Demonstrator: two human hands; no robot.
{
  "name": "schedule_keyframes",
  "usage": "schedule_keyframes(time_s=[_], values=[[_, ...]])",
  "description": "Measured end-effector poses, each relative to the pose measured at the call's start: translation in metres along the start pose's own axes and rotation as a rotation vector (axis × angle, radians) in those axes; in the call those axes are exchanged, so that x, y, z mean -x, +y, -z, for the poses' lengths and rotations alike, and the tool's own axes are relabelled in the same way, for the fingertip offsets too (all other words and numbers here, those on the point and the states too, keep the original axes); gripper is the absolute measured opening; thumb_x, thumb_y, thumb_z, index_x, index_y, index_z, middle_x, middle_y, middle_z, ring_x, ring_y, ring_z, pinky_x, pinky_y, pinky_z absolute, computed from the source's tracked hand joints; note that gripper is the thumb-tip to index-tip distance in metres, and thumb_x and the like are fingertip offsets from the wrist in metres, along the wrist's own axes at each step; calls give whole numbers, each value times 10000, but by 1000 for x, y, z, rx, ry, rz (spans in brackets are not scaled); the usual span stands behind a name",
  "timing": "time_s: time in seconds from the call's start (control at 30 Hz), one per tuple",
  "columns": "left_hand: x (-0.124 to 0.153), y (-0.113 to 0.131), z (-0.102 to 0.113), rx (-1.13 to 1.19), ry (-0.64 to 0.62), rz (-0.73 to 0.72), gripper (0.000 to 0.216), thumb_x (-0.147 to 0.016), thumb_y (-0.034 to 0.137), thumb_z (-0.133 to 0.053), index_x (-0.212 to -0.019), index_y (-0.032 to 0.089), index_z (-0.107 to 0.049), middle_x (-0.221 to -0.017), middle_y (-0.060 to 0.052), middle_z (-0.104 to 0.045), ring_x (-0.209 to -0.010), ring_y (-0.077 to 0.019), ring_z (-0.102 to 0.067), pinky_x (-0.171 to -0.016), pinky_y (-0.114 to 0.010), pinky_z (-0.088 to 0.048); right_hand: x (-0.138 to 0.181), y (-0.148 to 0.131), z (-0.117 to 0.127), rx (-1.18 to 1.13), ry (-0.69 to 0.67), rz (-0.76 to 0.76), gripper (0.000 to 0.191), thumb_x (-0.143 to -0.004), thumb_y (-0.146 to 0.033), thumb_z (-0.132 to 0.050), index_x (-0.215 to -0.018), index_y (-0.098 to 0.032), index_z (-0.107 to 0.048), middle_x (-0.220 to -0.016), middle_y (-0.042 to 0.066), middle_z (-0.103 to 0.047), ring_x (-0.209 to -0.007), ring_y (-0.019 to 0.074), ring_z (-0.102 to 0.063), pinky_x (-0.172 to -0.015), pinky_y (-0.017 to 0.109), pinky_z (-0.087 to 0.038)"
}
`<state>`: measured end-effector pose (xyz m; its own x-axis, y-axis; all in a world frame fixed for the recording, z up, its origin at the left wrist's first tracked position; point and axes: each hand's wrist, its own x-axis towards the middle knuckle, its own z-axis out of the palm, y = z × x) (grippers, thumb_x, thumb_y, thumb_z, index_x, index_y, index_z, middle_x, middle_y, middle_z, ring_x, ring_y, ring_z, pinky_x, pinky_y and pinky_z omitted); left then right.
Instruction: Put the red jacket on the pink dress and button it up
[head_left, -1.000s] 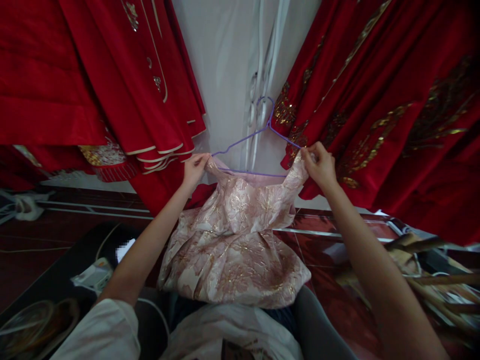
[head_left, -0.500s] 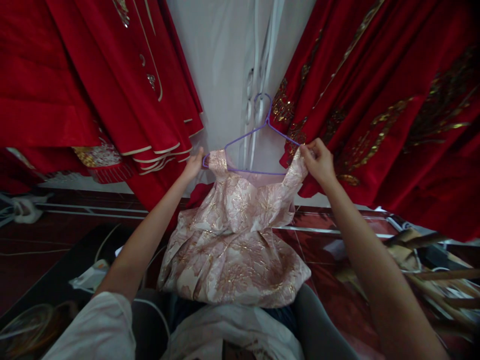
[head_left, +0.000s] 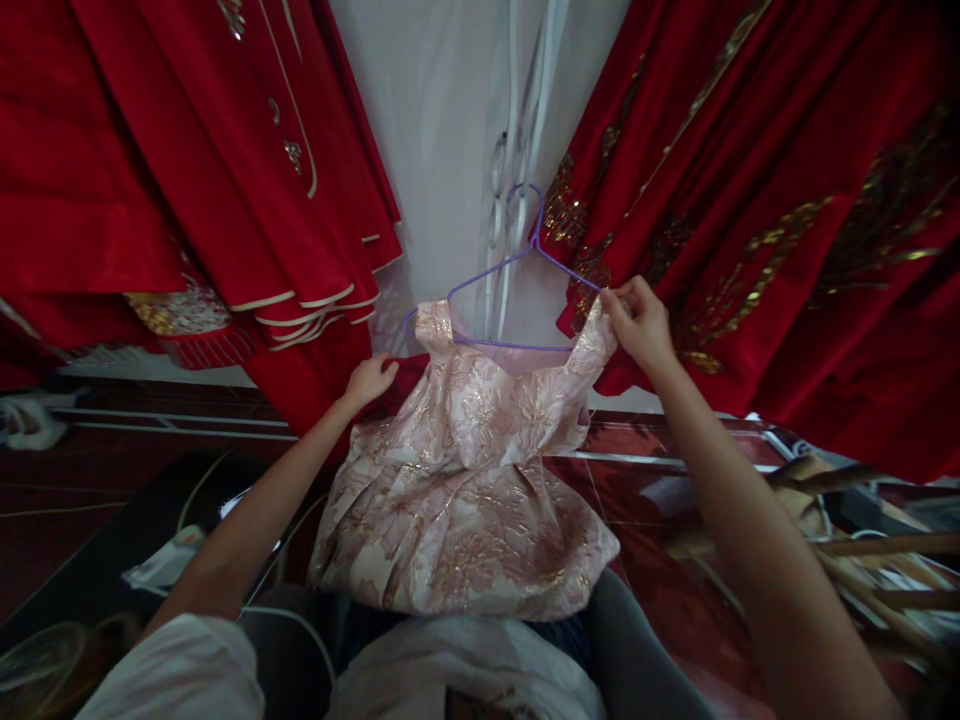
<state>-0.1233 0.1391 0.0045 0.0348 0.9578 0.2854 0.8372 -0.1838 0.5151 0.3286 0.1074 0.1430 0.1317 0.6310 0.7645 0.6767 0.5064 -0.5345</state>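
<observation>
A pale pink dress point(head_left: 480, 400) with gold floral brocade hangs by its two wide straps on a purple wire hanger point(head_left: 491, 268). Its skirt spreads over my lap. My right hand point(head_left: 641, 325) pinches the hanger's right end together with the right strap. To the left of the bodice, my left hand point(head_left: 373, 380) is off the hanger, holding nothing, its fingers loosely apart. The hanger's left tip pokes out past the left strap. Its hook points up in front of the white wall.
Red garments point(head_left: 300, 200) with trim hang at the left, and red sequined garments point(head_left: 750, 220) at the right. A white metal rail point(head_left: 180, 425) runs low along the floor. Wooden pieces point(head_left: 877, 545) and clutter lie at the lower right; a dark surface point(head_left: 90, 560) holds small items at the left.
My left hand has let go of the hanger's left end and moved down and left. My right hand keeps its pinch, and the dress has hardly shifted.
</observation>
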Motion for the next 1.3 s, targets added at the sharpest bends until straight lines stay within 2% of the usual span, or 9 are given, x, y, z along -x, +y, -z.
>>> schedule_keyframes(time_s=[0.1, 0.27, 0.33, 0.5, 0.63, 0.8, 0.93, 1.17, 1.3], values=[[6, 10, 32, 306, -49, -41, 215, -790, 309, -423, -683, 201, -574, -691, -34, -605, -700, -180, -578, -698, -294, -460, 1, -3, 0, -5, 1, 9, 291, -835, -501, -574, -821, -210, -570, -641, 10, -513, -724, 197, -556, -677, 345, -468], [47, 44, 62, 385, -923, 9, 264, -656, 443, -697, -623, 190, -628, -656, -3, -631, -634, -151, -578, -609, -247, -446, 5, -11, 0, 2, 0, 10, 325, -840, -544, -552, -833, -220, -569, -638, 17, -527, -729, 209, -571, -671, 355, -480], [58, 50, 57, 467, -1066, 126, 404, -646, 579, -695, -689, 178, -667, -698, -34, -671, -663, -168, -611, -622, -260, -469, 5, -14, 0, -1, 0, 6, 324, -837, -542, -556, -827, -219, -568, -636, 17, -532, -723, 208, -572, -673, 353, -482], [54, 24, 21, 230, -634, 120, 597, -651, 768, -558, -557, 178, -572, -520, -19, -567, -525, -144, -521, -540, -262, -408, 4, -14, 0, -10, 16, 7, 308, -835, -518, -563, -829, -210, -569, -634, 19, -533, -729, 209, -570, -684, 354, -484], [45, 2, 6, -36, -219, 88, 606, -527, 710, -709, -796, 176, -615, -734, -59, -654, -758, -225, -610, -681, -296, -453, 3, -8, 1, 13, -1, 5, 299, -833, -513, -565, -808, -214, -562, -631, 15, -522, -689, 197, -549, -666, 343, -472], [49, 6, 6, 320, -516, 110, 628, -593, 635, -703, -983, 148, -636, -952, -83, -707, -884, -238, -645, -776, -309, -491, 3, -2, 2, 56, -37, -22, 307, -838, -524, -552, -811, -219, -556, -649, 6, -522, -620, 167, -509, -627, 317, -452], [52, 25, 16, 615, -470, 90, 631, -640, 524, -729, -1151, 174, -606, -1133, -74, -681, -978, -209, -633, -844, -293, -481, 3, -3, 2, 72, -48, -29, 307, -841, -528, -537, -814, -222, -548, -644, -3, -516, -579, 152, -476, -598, 306, -436], [36, 41, 22, 435, -522, -6, 370, -693, 532, -688, -769, 171, -695, -735, 17, -694, -709, -161, -580, -672, -254, -445, 4, -8, 5, 85, -67, -52, 288, -850, -516, -521, -818, -231, -537, -669, 7, -520, -632, 162, -509, -623, 301, -445], [6, 44, 35, 508, -487, 55, 348, -766, 506, -622, -790, 164, -685, -698, 29, -676, -654, -144, -562, -649, -268, -452, 4, -8, 3, 56, -92, -82, 278, -851, -512, -519, -812, -237, -518, -681, 5, -539, -647, 160, -534, -632, 298, -455]])
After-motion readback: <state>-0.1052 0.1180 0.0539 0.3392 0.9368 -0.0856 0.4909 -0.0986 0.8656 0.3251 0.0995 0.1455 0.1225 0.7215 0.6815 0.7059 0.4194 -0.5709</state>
